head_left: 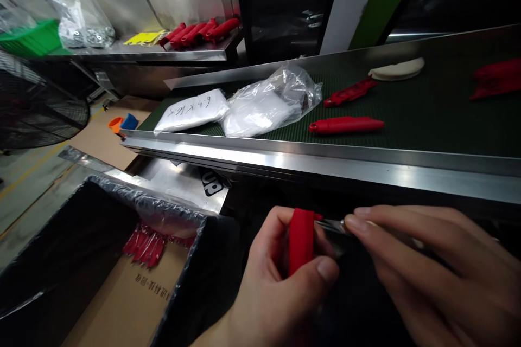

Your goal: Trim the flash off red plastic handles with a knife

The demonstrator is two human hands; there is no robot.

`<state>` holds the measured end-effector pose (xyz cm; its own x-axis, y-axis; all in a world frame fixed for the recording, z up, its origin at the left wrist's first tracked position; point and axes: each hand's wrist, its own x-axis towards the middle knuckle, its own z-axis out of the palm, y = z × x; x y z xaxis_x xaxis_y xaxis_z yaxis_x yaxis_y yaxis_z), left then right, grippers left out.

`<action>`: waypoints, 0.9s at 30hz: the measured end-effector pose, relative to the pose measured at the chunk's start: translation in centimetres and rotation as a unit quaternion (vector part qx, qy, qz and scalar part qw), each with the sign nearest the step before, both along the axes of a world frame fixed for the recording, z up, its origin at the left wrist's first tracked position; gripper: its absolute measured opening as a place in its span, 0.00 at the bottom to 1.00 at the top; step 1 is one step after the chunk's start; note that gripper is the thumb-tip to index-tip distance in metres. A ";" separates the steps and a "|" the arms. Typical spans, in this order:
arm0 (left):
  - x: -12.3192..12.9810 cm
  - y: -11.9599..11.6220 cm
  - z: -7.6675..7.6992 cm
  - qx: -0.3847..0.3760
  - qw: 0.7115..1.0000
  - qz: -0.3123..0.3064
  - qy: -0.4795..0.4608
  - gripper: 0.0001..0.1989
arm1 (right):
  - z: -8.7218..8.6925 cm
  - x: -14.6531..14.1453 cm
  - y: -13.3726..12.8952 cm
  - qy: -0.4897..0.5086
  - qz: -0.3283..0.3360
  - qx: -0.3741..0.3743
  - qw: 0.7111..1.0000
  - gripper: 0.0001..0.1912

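Note:
My left hand [277, 293] is closed around a red plastic part [301, 238], held upright in front of the conveyor's edge. Between the thumb and fingers of my right hand [431, 255] is a slim metal blade [331, 224], its handle mostly hidden by the fingers. The blade's end meets a small red bit at the right side of the part's top. On the green conveyor belt [431, 124] beyond my hands lie a long red plastic part [345, 125] and another red piece [350, 91].
A metal rail [285, 160] borders the belt. Plastic bags [260, 111] and a white packet [193, 110] lie on it. At lower left stands a lined box [199, 238] with bagged red parts [144, 244]. A fan [36, 100] and a shelf with red parts [199, 32] are behind.

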<state>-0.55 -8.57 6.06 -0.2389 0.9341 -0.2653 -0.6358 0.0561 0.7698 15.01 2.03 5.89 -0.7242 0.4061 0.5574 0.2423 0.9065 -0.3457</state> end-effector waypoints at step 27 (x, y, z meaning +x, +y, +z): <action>1.1 0.4 -2.9 0.146 0.969 -0.048 -0.195 0.10 | -0.1 0.2 0.7 0.029 0.068 -0.004 0.997 0.26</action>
